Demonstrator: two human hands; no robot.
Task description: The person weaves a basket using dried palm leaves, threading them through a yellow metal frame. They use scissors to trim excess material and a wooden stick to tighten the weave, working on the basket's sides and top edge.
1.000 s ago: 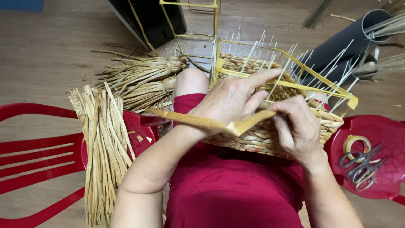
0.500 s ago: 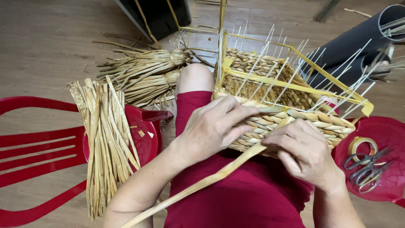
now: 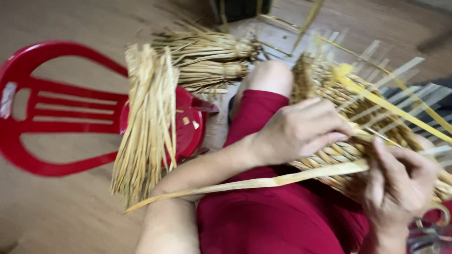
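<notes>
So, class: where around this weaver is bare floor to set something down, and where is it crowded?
Free: wooden floor below the red chair, and the floor above it. Crowded: chair seat under the straw bundle, and the lap, where left hand and right hand work the basket.

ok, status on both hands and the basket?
Left hand pressed on the woven basket. Right hand pinching the flat straw strip at its lower edge. Straw bundle on the red chair, clear of both.

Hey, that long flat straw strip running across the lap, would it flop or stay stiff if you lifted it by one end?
The strip would probably bend rather than stay rigid: it is thin and flat, and already curves gently across the lap. It looks light, since its free end juts out past the arm unsupported. It may crease or split if folded sharply, being dry-looking like the straw bundle on the red chair.
</notes>
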